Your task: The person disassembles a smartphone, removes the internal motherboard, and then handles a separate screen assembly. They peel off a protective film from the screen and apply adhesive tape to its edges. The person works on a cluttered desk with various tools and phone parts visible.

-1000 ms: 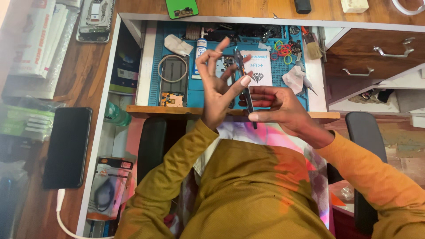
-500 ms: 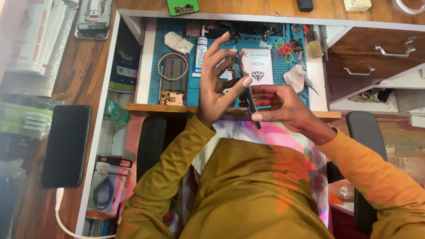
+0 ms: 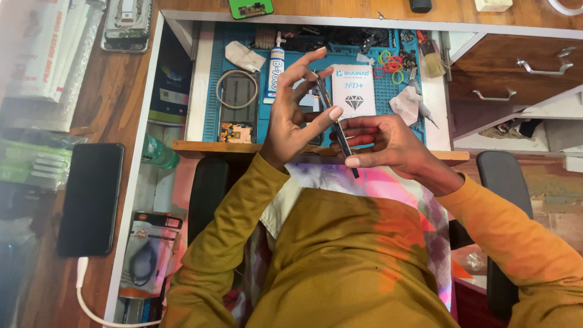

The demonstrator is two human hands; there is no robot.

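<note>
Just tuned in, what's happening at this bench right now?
A person in a mustard sweater holds a thin dark phone edge-on between both hands above a blue work mat. The left hand pinches its upper part with spread fingers; the right hand grips the lower end. A glue tube and coloured rubber bands lie on the mat.

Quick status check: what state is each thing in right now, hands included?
Left hand: raised, fingertips pinching the slim dark phone.
Right hand: gripping the phone's lower end.
Slim dark phone: held edge-on above the mat.
Black phone: flat, screen dark, white cable plugged in.
Glue tube: lying flat, capped.
Right drawers: upper shut.
</note>
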